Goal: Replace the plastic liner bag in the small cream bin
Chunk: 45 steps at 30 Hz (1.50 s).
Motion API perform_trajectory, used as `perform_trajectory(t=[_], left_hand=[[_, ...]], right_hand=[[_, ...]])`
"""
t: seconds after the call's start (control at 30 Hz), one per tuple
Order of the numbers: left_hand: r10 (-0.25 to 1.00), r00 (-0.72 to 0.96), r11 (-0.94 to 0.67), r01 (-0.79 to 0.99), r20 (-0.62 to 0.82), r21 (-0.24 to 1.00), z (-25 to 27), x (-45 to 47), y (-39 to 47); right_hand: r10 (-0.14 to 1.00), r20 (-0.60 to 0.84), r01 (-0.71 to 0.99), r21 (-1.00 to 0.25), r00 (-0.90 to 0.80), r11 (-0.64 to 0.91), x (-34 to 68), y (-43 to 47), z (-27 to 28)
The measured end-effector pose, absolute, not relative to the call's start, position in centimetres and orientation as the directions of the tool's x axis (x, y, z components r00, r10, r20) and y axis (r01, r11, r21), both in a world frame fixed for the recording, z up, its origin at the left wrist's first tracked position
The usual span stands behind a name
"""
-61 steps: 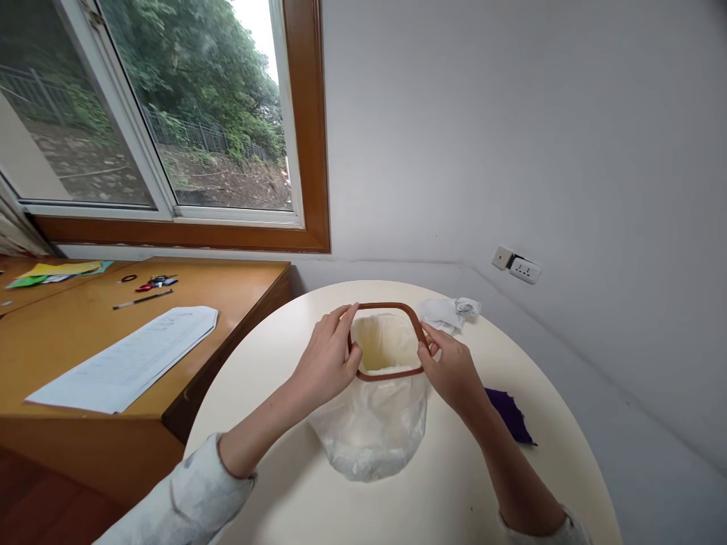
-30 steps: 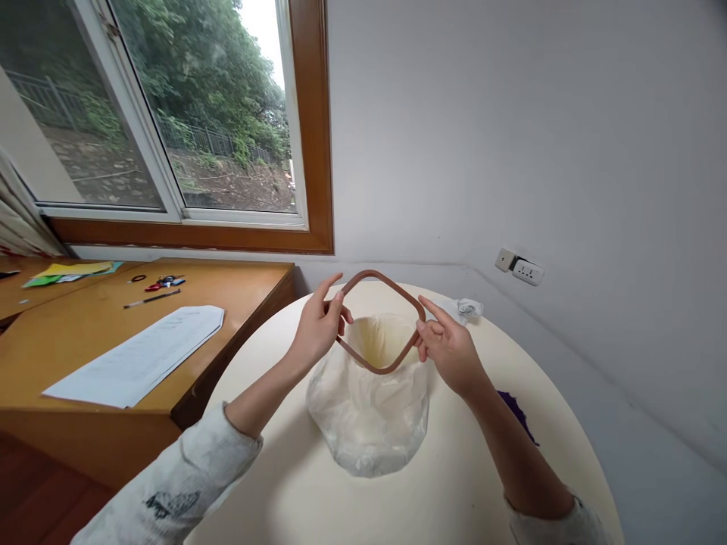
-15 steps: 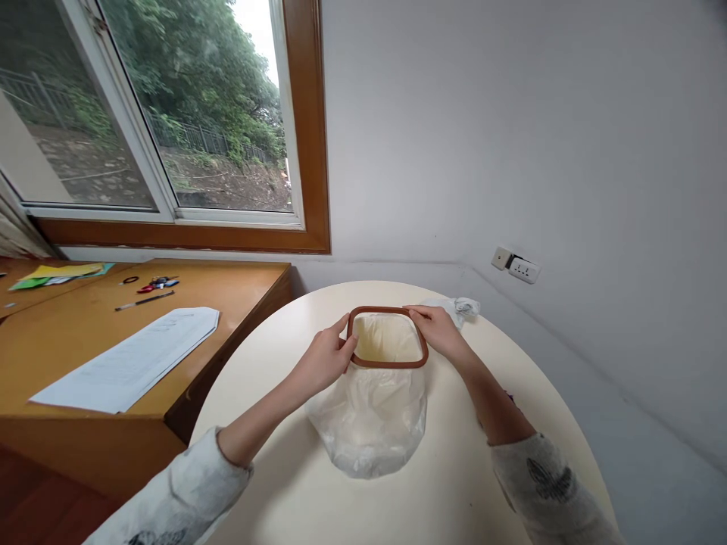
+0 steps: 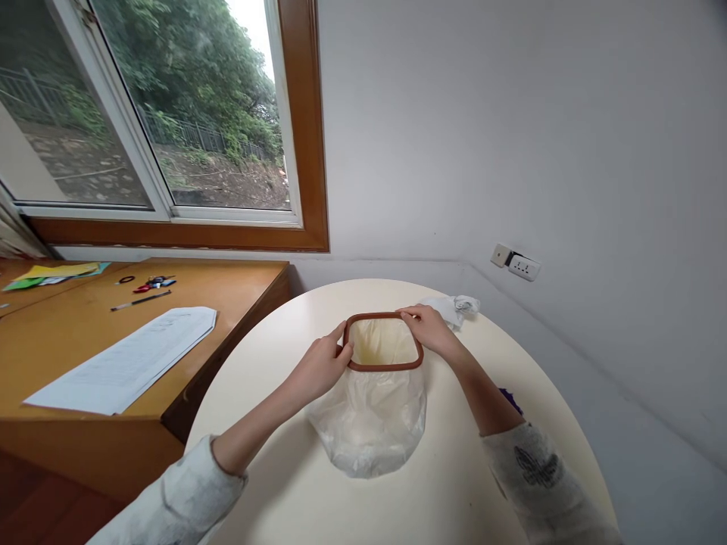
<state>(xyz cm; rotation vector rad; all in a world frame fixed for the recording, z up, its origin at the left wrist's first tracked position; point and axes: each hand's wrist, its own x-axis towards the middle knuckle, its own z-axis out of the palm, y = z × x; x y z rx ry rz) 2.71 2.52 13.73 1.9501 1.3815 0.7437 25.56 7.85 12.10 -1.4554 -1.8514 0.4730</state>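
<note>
A brown trash-can rim (image 4: 386, 368), a rounded rectangular ring, sits around the mouth of a small bin lined with a thin white plastic bag (image 4: 375, 431). The bag's loose skirt spreads over the near side and onto the table, hiding most of the bin. At the ring's left side, my left hand (image 4: 319, 367) pinches it between thumb and fingers. My right hand (image 4: 429, 327) is closed on the far right corner, its thumb hidden from view. Through the opening the pale yellowish inside shows, covered by the bag.
The round cream table (image 4: 255, 424) carries a crumpled white plastic bag (image 4: 463, 305) behind my right hand and a purple item (image 4: 510, 397) partly hidden by my right forearm. On the wooden desk (image 4: 250, 284) at left lie papers (image 4: 130, 359), a pen (image 4: 141, 300) and small objects.
The ring and both hands have shifted slightly left, with the ring's far edge a little lower. More of the purple item shows beside my right forearm. Both hands keep their hold.
</note>
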Motion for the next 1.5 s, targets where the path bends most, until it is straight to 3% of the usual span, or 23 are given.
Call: perform_trajectory(t=[0.97, 1.23, 1.37, 1.5], left_hand=[[0.969, 0.23, -0.226, 0.659, 0.094, 0.717, 12.2, 3.0, 1.9], [0.955, 0.274, -0.283, 0.727, 0.113, 0.625, 14.8, 2.8, 2.1], [0.94, 0.28, -0.336, 0.684, 0.192, 0.648, 17.3, 2.6, 1.9], [0.897, 0.298, -0.443, 0.628, 0.327, 0.64, 19.5, 2.6, 2.7]], right_hand=[[0.944, 0.315, 0.725, -0.627, -0.097, 0.284, 24.9, 8.8, 11.8], [0.939, 0.325, 0.711, -0.634, -0.11, 0.303, 24.6, 8.2, 13.4], [0.939, 0.331, 0.695, -0.654, -0.09, 0.297, 25.3, 7.5, 14.9], [0.951, 0.31, 0.576, -0.777, -0.001, 0.254, 28.1, 5.9, 16.4]])
